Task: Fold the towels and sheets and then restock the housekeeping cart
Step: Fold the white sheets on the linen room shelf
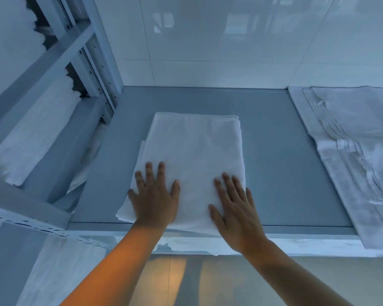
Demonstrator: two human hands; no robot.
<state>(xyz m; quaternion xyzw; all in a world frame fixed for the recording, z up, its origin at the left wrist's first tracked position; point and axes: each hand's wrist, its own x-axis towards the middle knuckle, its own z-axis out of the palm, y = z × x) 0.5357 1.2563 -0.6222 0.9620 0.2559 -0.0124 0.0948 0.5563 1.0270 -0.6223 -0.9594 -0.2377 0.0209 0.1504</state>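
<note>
Two bare hands lie flat on a folded white towel (195,164), and we see them from above, as if looking down along our own forearms. Our left hand (154,198) presses on the towel's near left corner with its fingers straight and spread, the thumb pointing toward the middle. Our right hand (236,212) presses on the near right part of the towel, fingers straight and close together, angled slightly left. Neither hand curls around anything. The towel is a neat rectangle lying on a grey table (279,151), its near edge reaching the table's front rim. On the right side of the same table, well apart from the towel, sits a stack of folded white sheets (354,146) with layered edges showing. To the left stands a metal shelving rack (84,56) holding more white linen (24,138) on its shelves. Behind the table rises a glossy white tiled wall (230,40). Below the table's front edge we glimpse a pale floor (175,281).
</note>
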